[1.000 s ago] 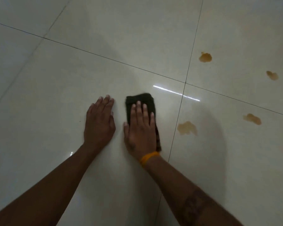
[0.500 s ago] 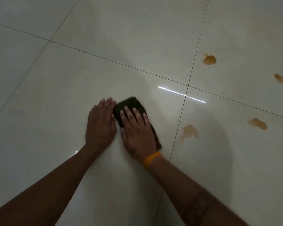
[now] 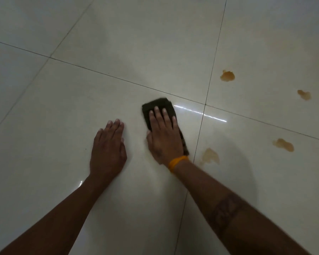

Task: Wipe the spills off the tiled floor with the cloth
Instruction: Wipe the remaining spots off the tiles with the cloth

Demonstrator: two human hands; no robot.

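Observation:
A dark folded cloth [image 3: 157,106] lies flat on the pale glossy tiled floor [image 3: 63,111]. My right hand [image 3: 164,135], with an orange band at the wrist, presses down on the cloth with straight fingers; the cloth's far end sticks out past the fingertips. My left hand [image 3: 108,150] rests flat on the bare tile a short way left of the cloth. Several brown spills mark the tiles to the right: a faint one [image 3: 210,156] just right of my right wrist, one further right [image 3: 283,145], and two at the back right [image 3: 227,76] [image 3: 304,94].
Dark grout lines cross the floor; one [image 3: 201,126] runs front to back just right of the cloth, between it and the spills. A bright streak of reflected light [image 3: 201,113] lies beside the cloth.
My right hand has slid the cloth away from my left hand, to the right and a little forward. A gap has opened between the two hands. The left hand stays planted.

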